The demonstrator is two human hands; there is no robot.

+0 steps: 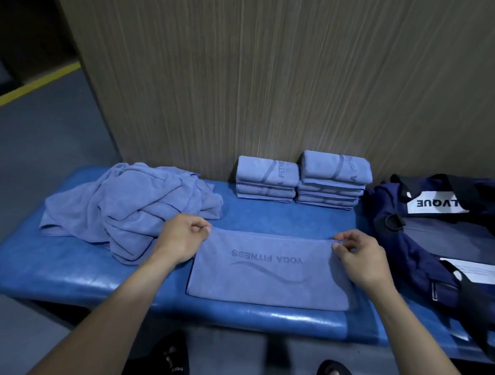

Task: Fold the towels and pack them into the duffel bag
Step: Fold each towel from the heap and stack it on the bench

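Two stacks (300, 179) of folded towels stand at the tabletop's (55, 276) far edge, none packed yet. The duffel bag (444, 232) lies open at the right end, and the unfolded heap (132, 205) at the left end remains, so roughly half looks done. The half-folded towel (269, 269) lies at the near edge, long axis left-to-right, print facing away. Left hand (181, 238) and right hand (359, 255) fingers pinch its far corners.

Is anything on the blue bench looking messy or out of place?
Only the crumpled heap of blue towels at the bench's left end looks messy; they seem simply not yet folded. The two folded stacks by the wooden wall sit fairly neat.
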